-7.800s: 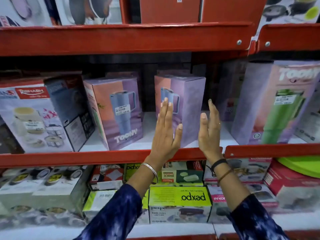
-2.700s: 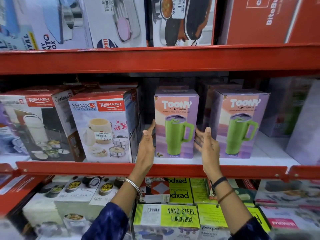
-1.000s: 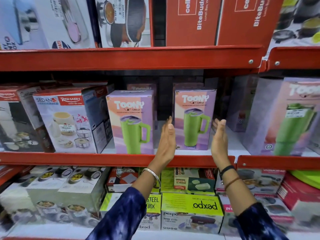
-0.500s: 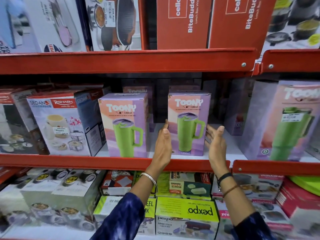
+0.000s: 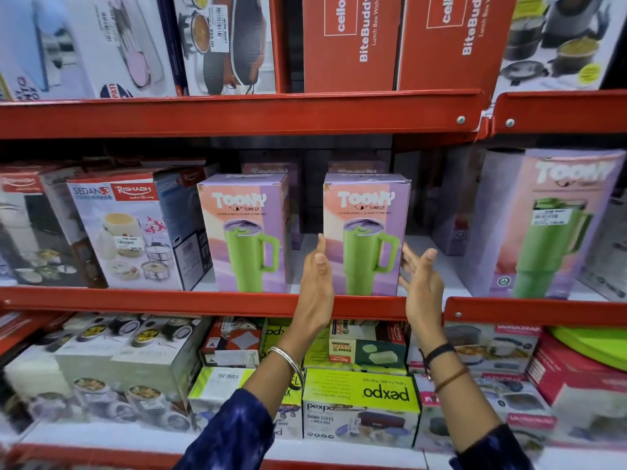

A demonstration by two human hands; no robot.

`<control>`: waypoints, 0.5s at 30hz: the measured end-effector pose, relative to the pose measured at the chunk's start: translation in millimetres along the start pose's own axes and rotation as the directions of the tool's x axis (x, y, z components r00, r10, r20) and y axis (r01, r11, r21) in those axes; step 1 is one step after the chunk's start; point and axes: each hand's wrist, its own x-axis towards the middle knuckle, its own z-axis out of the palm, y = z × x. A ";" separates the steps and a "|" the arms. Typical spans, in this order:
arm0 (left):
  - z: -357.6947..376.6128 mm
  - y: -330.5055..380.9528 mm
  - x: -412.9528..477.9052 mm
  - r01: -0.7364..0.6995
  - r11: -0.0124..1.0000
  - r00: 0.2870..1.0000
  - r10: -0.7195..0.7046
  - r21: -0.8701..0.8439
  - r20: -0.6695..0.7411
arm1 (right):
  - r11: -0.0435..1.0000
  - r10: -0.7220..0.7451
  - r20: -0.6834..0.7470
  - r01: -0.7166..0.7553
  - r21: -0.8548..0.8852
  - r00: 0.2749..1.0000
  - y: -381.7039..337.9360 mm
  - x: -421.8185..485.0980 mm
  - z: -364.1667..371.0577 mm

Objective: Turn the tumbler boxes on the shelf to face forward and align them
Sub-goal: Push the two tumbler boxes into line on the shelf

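Two purple-and-pink Toony tumbler boxes with a green tumbler printed on them stand upright on the middle shelf, fronts facing me. The left box stands apart from my hands. The right box sits between my hands at the shelf's front edge. My left hand is flat beside its lower left edge. My right hand is beside its lower right edge, fingers spread and close to the box. I cannot tell whether either hand touches it. More tumbler boxes stand behind in shadow.
A larger Toony box stands at the right on the neighbouring shelf. Rishabh lunch box cartons fill the left of the middle shelf. Red cello boxes are on the shelf above; pexpo lunch boxes are below.
Over the earlier frames both boxes were turned to show their green-tumbler fronts. In the last second the right box came forward to the shelf edge, and my hands stayed at its sides, lowering slightly.
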 end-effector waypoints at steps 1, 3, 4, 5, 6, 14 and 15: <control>-0.3 2.4 -2.6 0.004 1.000 1.000 -0.004 0.006 0.000 | 1.000 0.001 0.002 -0.001 -0.008 1.000 -1.2 -2.1 -0.4; -1.2 5.3 -5.0 0.020 1.000 1.000 -0.020 0.005 0.007 | 1.000 -0.002 0.004 0.002 -0.015 1.000 -2.2 -3.5 -1.3; -1.0 5.4 -5.1 0.018 1.000 1.000 -0.018 0.004 0.006 | 1.000 -0.006 0.008 0.006 -0.016 1.000 -1.3 -2.8 -1.1; -1.4 7.2 -5.6 0.020 1.000 1.000 -0.020 0.004 0.008 | 1.000 -0.002 0.008 0.002 -0.030 1.000 -1.7 -3.1 -0.6; -1.5 5.2 -4.2 0.017 1.000 1.000 -0.017 0.003 0.010 | 1.000 -0.002 0.008 0.002 -0.030 1.000 0.4 -1.7 0.0; -11.4 12.1 -0.3 -0.158 0.986 0.986 0.161 0.059 -0.049 | 0.973 -0.218 -0.046 0.213 -0.093 0.975 -8.6 -9.7 9.6; -16.4 23.6 1.9 -0.219 0.974 0.971 0.224 0.059 -0.086 | 0.959 -0.276 -0.074 0.269 -0.084 0.958 -23.5 -11.8 13.8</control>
